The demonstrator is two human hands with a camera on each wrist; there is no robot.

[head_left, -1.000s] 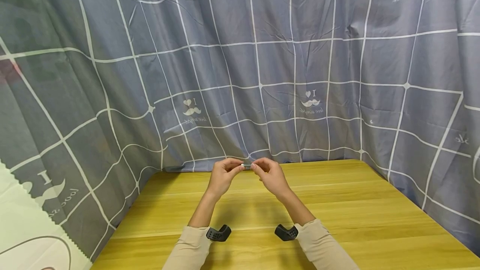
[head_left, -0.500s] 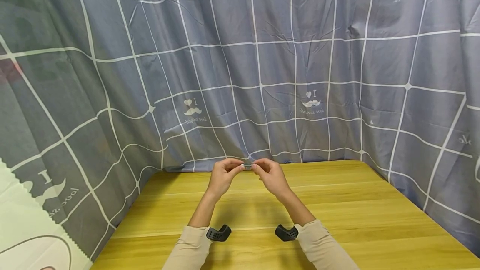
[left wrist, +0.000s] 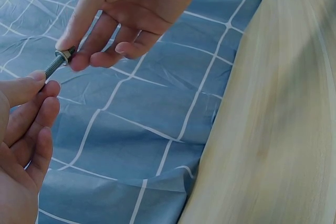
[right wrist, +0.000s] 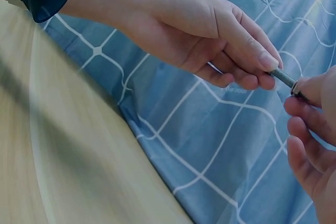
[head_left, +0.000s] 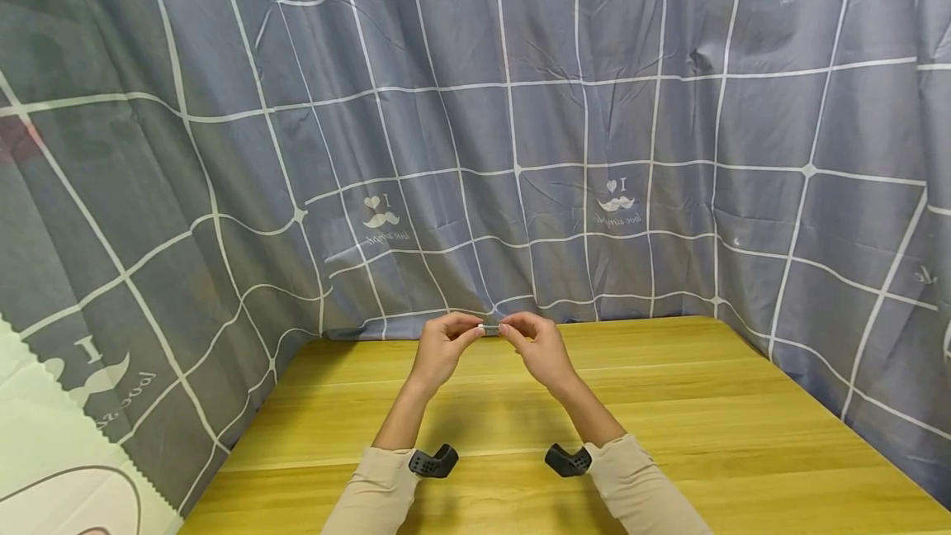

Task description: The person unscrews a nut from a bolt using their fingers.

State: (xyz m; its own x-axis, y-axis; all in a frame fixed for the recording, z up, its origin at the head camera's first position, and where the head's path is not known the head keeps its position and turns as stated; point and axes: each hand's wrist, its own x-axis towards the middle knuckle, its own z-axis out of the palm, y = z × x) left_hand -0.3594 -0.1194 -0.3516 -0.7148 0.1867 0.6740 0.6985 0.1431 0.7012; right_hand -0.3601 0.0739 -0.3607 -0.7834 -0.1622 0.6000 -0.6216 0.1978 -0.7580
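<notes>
Between my two hands a small metal bolt (head_left: 490,327) is held level above the far part of the table. My left hand (head_left: 440,351) pinches one end of its threaded shank (left wrist: 53,67) between thumb and fingertips. At the other end, the thumb and index finger of my right hand (head_left: 541,351) grip a nut-like metal collar (left wrist: 65,56), whose far side they cover. In the right wrist view, grey shank (right wrist: 283,77) shows between the two sets of fingertips. The other fingers of both hands are loosely bent below.
A wooden table (head_left: 505,419) spreads under my forearms. Behind it and at both sides hangs a grey-blue curtain (head_left: 550,130) with white grid lines. Pale printed cloth (head_left: 59,444) hangs at the lower left. Black camera mounts (head_left: 433,462) sit at my wrists.
Both hands stay in place on the bolt; the right fingertips shift very slightly. The head view barely moves.
</notes>
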